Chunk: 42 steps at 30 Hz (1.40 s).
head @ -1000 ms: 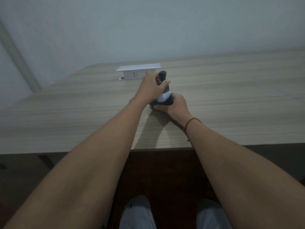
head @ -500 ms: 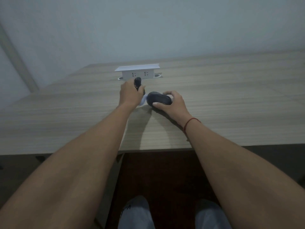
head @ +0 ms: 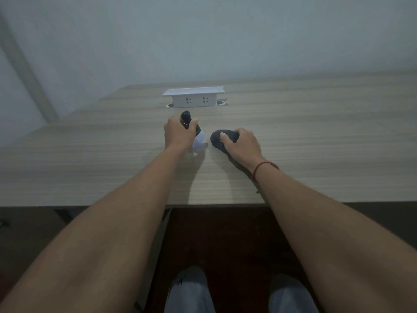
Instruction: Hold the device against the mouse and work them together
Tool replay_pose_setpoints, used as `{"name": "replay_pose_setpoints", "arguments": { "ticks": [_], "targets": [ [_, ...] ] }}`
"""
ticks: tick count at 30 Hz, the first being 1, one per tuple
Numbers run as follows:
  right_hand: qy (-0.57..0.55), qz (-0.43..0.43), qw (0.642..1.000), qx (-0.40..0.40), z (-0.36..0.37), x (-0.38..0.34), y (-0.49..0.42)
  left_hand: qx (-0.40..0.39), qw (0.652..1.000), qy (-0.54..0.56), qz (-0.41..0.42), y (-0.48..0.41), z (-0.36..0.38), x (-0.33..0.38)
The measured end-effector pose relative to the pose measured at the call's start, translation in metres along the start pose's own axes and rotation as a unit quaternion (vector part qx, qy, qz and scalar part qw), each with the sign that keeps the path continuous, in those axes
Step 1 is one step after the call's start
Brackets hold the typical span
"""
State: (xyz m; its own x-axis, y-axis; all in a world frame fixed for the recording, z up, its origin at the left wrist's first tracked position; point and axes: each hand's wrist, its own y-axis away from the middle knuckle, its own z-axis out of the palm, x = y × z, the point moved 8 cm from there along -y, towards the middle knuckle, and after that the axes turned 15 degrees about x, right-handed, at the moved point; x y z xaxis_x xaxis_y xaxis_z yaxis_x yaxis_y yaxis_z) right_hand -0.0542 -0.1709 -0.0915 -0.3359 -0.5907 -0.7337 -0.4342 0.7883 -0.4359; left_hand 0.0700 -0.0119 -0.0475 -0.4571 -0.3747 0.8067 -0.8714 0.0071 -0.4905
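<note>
The black handle (head: 188, 123) with its white lower part (head: 199, 143) stands upright in your left hand (head: 178, 134), whose grip is wrapped around the black shaft, thumb laid across the front; the white end reaches down to the tabletop (head: 316, 141) or sits just above it (the contact is hidden by your hand). Just beside it, apart by a small gap, the dark rounded piece (head: 220, 137) lies on the tabletop under your right hand (head: 242, 144), fingers curled over its top and thumb pressed on its near face.

For this step, I would judge that steadiness matters most: keep the right hand pressing the dark piece flat so it cannot slide, and keep the handle vertical, not tilted toward your wrist. Hold low enough on the shaft to control the white end, and move one hand at a time. The white socket box (head: 193, 100) stands well behind both, so you have room ahead.
</note>
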Motion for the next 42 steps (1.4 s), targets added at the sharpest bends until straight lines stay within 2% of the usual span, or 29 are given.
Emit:
{"name": "replay_pose_setpoints", "arguments": {
  "ticks": [4,9,12,14,16,20,31,37,42],
  "targets": [
    [0.037,-0.01,0.999,0.002,-0.002,-0.001,0.003,0.005,1.0,0.021,-0.006,-0.002,0.001,0.002],
    [0.05,-0.098,0.993,-0.032,0.002,-0.015,0.01,0.022,0.998,0.054,-0.028,0.0,0.001,0.004],
    [0.008,-0.098,0.995,-0.034,0.004,-0.017,0.008,0.031,0.991,0.12,-0.05,0.003,0.003,0.008],
    [-0.055,-0.061,0.997,-0.015,-0.002,-0.016,0.005,0.021,0.987,0.154,-0.041,0.008,0.008,0.015],
    [-0.096,-0.038,0.995,0.003,-0.006,-0.015,0.003,0.002,0.991,0.135,-0.011,0.014,0.013,0.022],
    [-0.113,-0.06,0.992,-0.009,-0.008,-0.02,0.006,0.021,0.998,0.06,0.008,0.01,0.013,0.012],
    [-0.059,-0.169,0.984,-0.016,-0.009,-0.033,0.008,0.004,0.996,0.092,0.005,0.003,0.014,0.018],
    [-0.063,-0.18,0.981,-0.044,-0.007,-0.029,0.01,-0.003,0.994,0.112,-0.002,0.002,0.01,0.022],
    [-0.079,-0.147,0.985,-0.05,-0.005,-0.022,0.006,-0.102,0.98,0.172,0.005,0.011,0.024,0.042]
  ]
}}
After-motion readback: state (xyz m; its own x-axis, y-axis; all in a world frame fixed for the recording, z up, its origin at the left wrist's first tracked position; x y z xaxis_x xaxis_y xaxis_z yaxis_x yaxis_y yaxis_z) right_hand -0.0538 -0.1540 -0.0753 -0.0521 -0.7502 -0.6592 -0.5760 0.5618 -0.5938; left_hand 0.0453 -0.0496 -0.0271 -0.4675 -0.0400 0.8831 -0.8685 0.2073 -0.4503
